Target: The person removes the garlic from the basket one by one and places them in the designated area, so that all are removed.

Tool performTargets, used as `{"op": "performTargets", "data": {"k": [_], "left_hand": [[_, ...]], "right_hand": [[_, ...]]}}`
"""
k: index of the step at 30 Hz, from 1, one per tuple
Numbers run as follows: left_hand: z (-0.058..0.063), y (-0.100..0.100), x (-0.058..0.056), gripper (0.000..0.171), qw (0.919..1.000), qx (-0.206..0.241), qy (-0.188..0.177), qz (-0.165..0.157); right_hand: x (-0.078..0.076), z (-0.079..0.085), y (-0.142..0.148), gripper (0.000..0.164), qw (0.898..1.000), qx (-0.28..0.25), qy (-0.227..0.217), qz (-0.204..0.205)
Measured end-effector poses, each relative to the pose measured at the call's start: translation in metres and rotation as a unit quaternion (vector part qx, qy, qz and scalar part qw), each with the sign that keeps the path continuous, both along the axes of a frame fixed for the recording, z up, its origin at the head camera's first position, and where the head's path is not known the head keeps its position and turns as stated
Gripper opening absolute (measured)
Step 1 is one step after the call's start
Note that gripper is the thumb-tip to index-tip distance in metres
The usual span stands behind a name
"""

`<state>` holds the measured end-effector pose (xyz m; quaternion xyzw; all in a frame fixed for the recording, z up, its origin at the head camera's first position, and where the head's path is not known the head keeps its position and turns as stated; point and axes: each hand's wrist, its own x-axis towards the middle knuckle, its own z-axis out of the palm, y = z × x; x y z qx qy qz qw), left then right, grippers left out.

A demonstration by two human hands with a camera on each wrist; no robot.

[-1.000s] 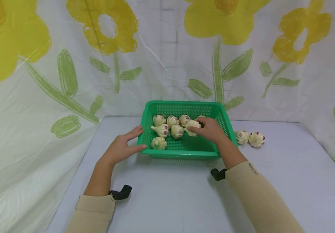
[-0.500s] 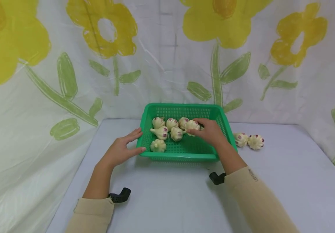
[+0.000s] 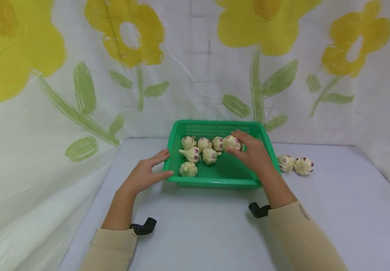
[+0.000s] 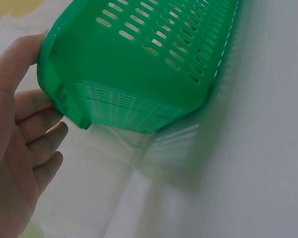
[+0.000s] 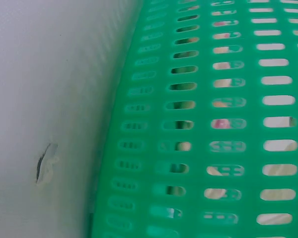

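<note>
A green plastic basket (image 3: 215, 181) stands on the table with several garlic bulbs inside, among them a bulb with its stem end up (image 3: 188, 169) in the front left corner. My right hand (image 3: 251, 152) holds a garlic bulb (image 3: 232, 142) between thumb and fingers, over the right half of the basket. At the basket's left end, my left hand (image 3: 147, 174) touches the rim with extended thumb and fingers; the left wrist view shows its fingers (image 4: 44, 131) beside the basket corner. The right wrist view has only the slotted basket wall, with the right hand out of sight.
Two garlic bulbs, one nearer the basket (image 3: 285, 163) and one farther right (image 3: 304, 166), lie on the white table (image 3: 208, 229) right of the basket. Behind the table hangs a white curtain (image 3: 195, 101) with painted yellow flowers.
My right hand has lifted its garlic bulb slightly and moved it right, away from the neighbouring bulbs, turning it a little. The left hand has stayed at the basket rim.
</note>
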<state>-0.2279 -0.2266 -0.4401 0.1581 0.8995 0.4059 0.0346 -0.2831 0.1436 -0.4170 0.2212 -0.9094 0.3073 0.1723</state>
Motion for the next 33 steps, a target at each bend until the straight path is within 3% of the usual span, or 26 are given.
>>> {"op": "performTargets", "data": {"k": [5,9,13,17,22,26,30,33], "left_hand": [[-0.001,0.001,-0.002,0.080,1.0000,-0.003,0.008,0.000],[-0.002,0.002,-0.002,0.078,0.9999,0.000,0.017,-0.003],[-0.003,0.003,-0.003,0.078,0.9998,0.001,0.018,-0.006],[-0.002,0.002,-0.002,0.078,0.9998,-0.001,0.019,-0.003],[0.000,0.002,-0.001,0.078,0.9998,-0.005,0.017,-0.003],[0.001,0.002,-0.001,0.078,0.9997,-0.012,0.020,-0.001],[0.000,0.000,-0.002,0.077,0.9995,-0.016,0.025,-0.002],[-0.001,0.000,-0.002,0.077,0.9993,-0.020,0.030,-0.003]], "right_hand": [[0.005,-0.001,0.006,0.063,0.994,-0.001,0.104,0.025],[0.011,-0.002,0.011,0.068,0.982,-0.005,0.182,0.043],[0.023,0.000,0.024,0.062,0.969,-0.005,0.247,0.027],[0.035,0.003,0.044,0.064,0.961,-0.038,0.273,-0.007],[0.048,-0.003,0.086,0.062,0.959,-0.088,0.262,-0.068],[0.055,-0.013,0.124,0.062,0.958,-0.117,0.226,-0.135],[0.060,-0.019,0.156,0.066,0.954,-0.139,0.146,-0.223],[0.063,-0.024,0.176,0.064,0.945,-0.160,0.071,-0.276]]}}
